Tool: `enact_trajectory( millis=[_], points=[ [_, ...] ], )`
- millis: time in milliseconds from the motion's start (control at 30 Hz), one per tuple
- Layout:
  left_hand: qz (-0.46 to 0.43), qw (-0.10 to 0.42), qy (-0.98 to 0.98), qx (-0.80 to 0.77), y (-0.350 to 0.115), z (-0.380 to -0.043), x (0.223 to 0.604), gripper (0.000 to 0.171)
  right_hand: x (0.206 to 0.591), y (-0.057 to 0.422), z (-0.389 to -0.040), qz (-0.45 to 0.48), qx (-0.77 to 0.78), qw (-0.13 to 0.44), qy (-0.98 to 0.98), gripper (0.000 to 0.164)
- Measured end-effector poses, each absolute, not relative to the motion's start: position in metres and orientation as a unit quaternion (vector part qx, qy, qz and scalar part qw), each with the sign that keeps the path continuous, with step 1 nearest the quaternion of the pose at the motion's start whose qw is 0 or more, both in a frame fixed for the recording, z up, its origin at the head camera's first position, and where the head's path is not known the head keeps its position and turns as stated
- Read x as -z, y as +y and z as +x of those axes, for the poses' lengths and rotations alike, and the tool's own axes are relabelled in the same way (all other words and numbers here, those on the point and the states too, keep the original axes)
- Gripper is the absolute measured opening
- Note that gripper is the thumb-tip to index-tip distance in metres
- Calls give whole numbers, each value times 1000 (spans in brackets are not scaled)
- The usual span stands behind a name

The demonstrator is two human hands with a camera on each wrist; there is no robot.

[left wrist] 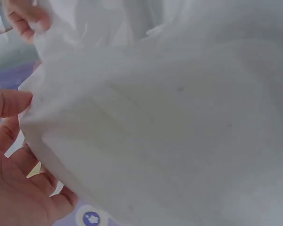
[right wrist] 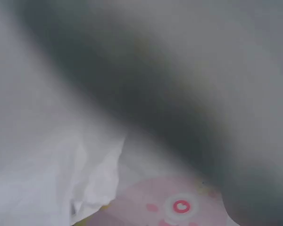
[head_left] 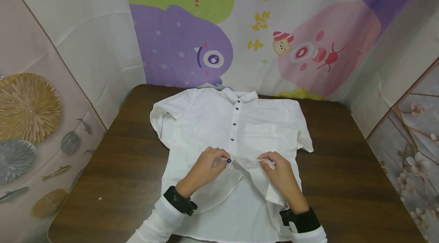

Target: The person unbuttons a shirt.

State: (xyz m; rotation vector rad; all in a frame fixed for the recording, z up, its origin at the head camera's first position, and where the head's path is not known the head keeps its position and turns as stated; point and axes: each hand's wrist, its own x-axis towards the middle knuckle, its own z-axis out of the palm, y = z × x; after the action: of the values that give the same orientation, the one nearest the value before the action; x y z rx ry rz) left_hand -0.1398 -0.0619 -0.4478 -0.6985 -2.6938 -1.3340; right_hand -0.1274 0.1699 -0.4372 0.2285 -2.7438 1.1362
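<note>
A white short-sleeved shirt (head_left: 205, 128) lies front up, its collar at the far side, with dark blue buttons fastened down the upper front. Its lower front is parted, and the inside of the back panel shows between the two flaps. My left hand (head_left: 207, 165) pinches the edge of the left flap beside a blue button (head_left: 229, 160). Across the gap, my right hand (head_left: 279, 172) pinches the edge of the right flap, lifted in a fold. In the left wrist view, thumb and fingers of the left hand (left wrist: 19, 174) grip the cloth edge. Cloth and blur hide the right hand in its wrist view.
The shirt is spread on a dark brown wooden table (head_left: 343, 166). A cartoon-printed curtain (head_left: 185, 44) hangs behind the table's far edge, with pale patterned sheets on both sides. A tiny white scrap (head_left: 100, 198) lies on the table at the left.
</note>
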Motion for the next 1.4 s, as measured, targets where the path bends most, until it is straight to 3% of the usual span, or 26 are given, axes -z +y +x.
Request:
enact_trajectory(
  millis=[400, 633, 700, 867, 967, 1200, 1400],
  points=[
    [-190, -43, -860, 471, -65, -132, 474, 10, 471, 176, -123, 38, -270, 5, -962, 24],
    [-185, -43, -854, 484, -66, -127, 483, 8, 473, 155, -125, 89, -211, 16, -973, 35],
    [-185, -42, -853, 487, -66, -127, 484, 8, 473, 147, -123, 124, -192, -6, -973, 48],
    [-185, -41, -850, 492, -67, -127, 485, 9, 483, 131, -117, 193, -149, -124, -962, 110],
    [-185, -39, -853, 486, -67, -127, 485, 9, 491, 125, -114, 207, -129, -158, -957, 125],
    [-188, -25, -856, 481, -65, -126, 485, 8, 501, 119, -120, 196, -125, -131, -964, 125],
    [-196, -9, -852, 485, -62, -128, 485, 7, 508, 114, -133, 159, -118, -56, -979, 105]
  ],
)
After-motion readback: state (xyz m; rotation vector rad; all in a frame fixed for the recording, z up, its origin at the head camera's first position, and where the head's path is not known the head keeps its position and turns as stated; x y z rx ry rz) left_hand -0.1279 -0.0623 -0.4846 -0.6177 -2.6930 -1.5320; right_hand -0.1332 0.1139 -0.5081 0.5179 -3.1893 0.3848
